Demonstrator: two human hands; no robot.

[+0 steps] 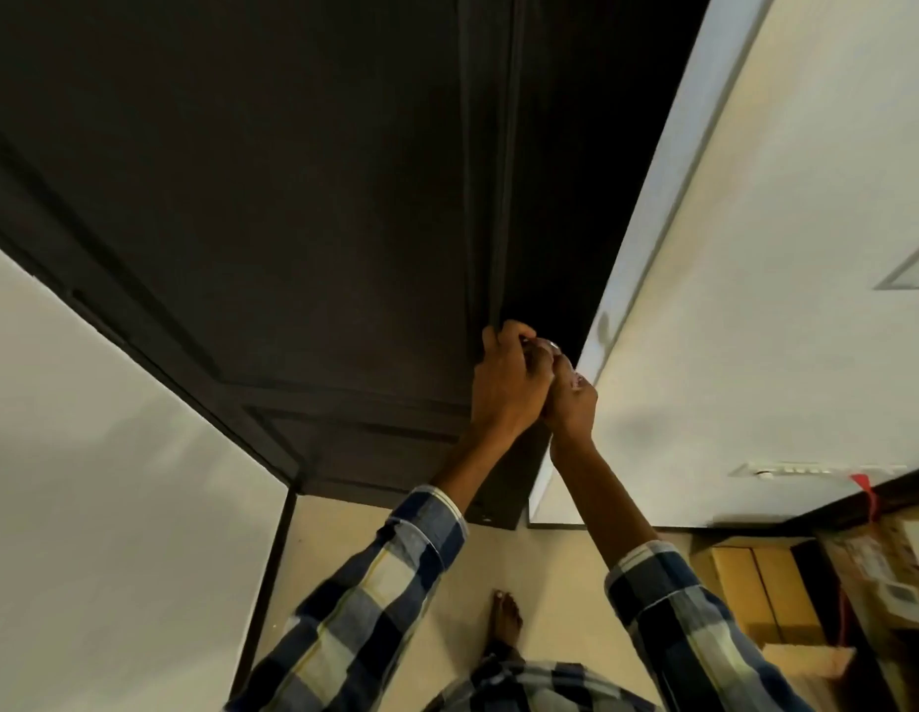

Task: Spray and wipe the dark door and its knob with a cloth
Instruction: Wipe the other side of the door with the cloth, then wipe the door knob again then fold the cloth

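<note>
Door (293,197) edge: two hands, left (503,388) and right (570,398), fingers curled around one knob (547,345).

A pale cream wall (103,454) fills the left of the scene, and a white wall (755,280) runs along the right, carrying a white switch plate (771,471) low down. The floor (498,562) is a light beige tile. At the near right, cardboard boxes (760,588) stand on the floor beside dark wooden shelving (868,567) with a red ribbon (867,493) hanging from its upper edge.
</note>
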